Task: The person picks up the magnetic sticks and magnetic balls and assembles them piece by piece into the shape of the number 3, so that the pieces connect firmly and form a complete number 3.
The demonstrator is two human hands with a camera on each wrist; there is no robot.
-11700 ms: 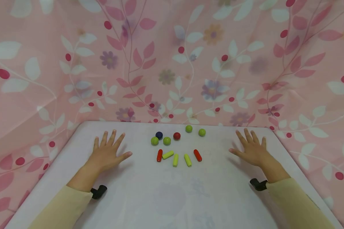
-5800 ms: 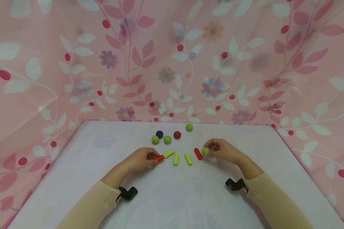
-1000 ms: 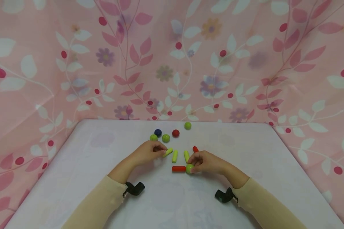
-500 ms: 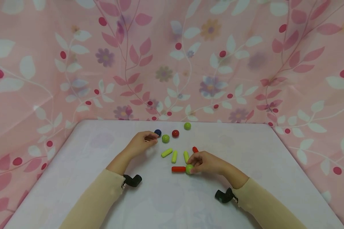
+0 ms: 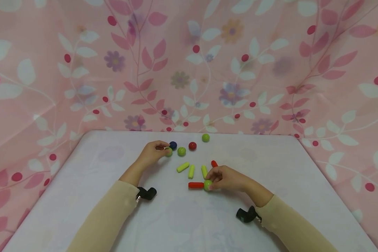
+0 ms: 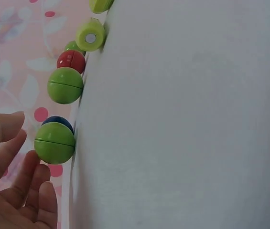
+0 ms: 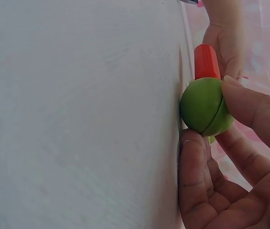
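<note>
My left hand [image 5: 149,154] is at a green ball [image 6: 54,144] on the far left of the group. In the left wrist view its thumb stands off the ball while a fingertip reaches the ball's lower edge. A dark blue ball [image 5: 173,145] sits just behind. My right hand [image 5: 228,179] pinches another green ball [image 7: 204,107] between thumb and fingers, low on the table. End-on against that ball lies a red rod [image 5: 195,185], pointing left. Three yellow-green rods [image 5: 191,171] lie between the hands; a second red rod [image 5: 214,163] is partly hidden behind my right hand.
Beyond the rods sit a green ball [image 5: 181,151], a red ball [image 5: 192,146] and a farther green ball [image 5: 205,137] near the back edge of the white table [image 5: 255,147]. A pink floral cloth [image 5: 189,70] hangs behind it.
My left hand went from the slanted yellow-green rod back and left to the green ball. Earlier it moved a red rod to the front, against the green ball. Lately my right hand stays in place.
</note>
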